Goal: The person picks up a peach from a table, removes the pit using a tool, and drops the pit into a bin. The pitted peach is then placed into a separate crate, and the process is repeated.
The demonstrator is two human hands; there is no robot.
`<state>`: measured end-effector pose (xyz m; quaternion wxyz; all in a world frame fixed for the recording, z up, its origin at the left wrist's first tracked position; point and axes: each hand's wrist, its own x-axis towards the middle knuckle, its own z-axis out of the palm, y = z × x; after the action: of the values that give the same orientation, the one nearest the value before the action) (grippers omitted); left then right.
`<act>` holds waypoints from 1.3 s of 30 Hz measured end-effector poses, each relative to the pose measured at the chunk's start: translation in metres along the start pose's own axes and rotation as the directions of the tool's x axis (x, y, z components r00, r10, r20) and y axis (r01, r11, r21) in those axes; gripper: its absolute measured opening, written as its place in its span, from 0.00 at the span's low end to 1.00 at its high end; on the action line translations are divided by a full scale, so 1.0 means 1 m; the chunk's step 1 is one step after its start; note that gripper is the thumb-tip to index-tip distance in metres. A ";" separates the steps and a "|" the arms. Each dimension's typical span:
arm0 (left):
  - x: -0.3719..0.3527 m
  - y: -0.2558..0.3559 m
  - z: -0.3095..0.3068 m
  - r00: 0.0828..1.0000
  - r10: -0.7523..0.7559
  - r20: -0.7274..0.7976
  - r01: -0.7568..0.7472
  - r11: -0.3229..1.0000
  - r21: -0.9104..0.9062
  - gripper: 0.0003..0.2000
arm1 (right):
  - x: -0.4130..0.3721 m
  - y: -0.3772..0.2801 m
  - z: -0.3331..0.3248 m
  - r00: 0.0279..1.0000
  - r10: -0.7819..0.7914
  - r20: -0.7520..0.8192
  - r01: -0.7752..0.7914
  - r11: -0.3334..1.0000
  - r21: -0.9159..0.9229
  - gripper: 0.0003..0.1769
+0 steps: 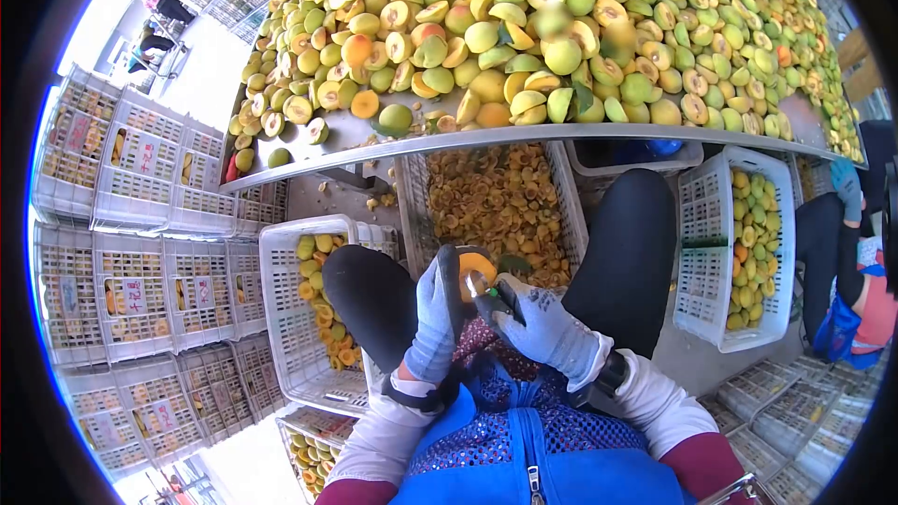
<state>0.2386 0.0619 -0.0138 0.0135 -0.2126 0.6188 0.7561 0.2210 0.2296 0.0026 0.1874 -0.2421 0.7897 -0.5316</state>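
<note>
1. We note the left hand (435, 318), gloved, closed round a yellow-orange fruit (477, 268). The fruit is held above the lap, between the knees.
2. The right hand (544, 325), gloved, is closed on a small green-handled tool (488, 292). The tool's tip meets the fruit; we cannot tell the blade's shape.
3. Just beyond the hands, a centre crate (500, 201) of cut pieces sits under the worktop (524, 134).
4. The worktop carries a fruit heap (561, 28) of green and yellow.
5. A left crate (313, 318) and a right crate (748, 243), both holding fruit, flank the knees.
6. Stacked crates (140, 224) stand at far left, and a co-worker (842, 271) sits at far right.
</note>
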 end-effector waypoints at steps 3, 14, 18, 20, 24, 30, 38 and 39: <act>-0.007 0.005 0.013 0.994 0.100 -0.036 -0.101 0.994 -0.036 0.23 | 0.000 -0.007 -0.003 1.000 0.027 -0.006 -0.027 0.995 -0.099 0.13; -0.019 0.017 0.021 0.980 0.194 -0.049 -0.180 0.960 0.213 0.17 | -0.005 -0.013 -0.003 0.996 0.082 0.040 -0.075 0.987 -0.140 0.14; -0.016 0.016 0.014 0.963 0.265 0.045 -0.263 0.899 0.349 0.15 | -0.009 0.000 0.008 0.999 -0.001 0.037 0.000 1.000 0.023 0.13; -0.015 0.022 0.014 0.928 0.353 0.123 -0.368 0.809 0.458 0.14 | -0.013 0.009 0.015 0.980 0.114 0.165 -0.179 0.865 0.469 0.14; -0.008 0.026 0.019 0.912 0.372 0.172 -0.410 0.835 0.367 0.14 | -0.010 -0.002 0.007 0.706 -0.039 0.707 -0.698 -0.205 0.686 0.22; -0.003 -0.008 0.007 0.919 0.361 0.157 -0.373 0.672 0.640 0.18 | 0.004 0.019 0.005 0.749 -0.437 0.498 -0.663 -0.511 0.547 0.27; 0.050 0.081 -0.142 0.869 0.439 -0.228 0.291 -0.081 0.953 0.17 | 0.022 0.069 0.016 0.718 -0.224 0.659 -0.674 -0.461 0.577 0.30; 0.060 0.087 -0.148 0.867 0.468 -0.171 0.285 -0.185 0.941 0.17 | 0.027 0.068 0.013 0.717 -0.210 0.664 -0.668 -0.479 0.570 0.30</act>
<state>0.2042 -0.1120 0.0258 -0.0404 -0.2529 0.9634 -0.0796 0.1941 0.2258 -0.0662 0.6313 0.1138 -0.0783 -0.7631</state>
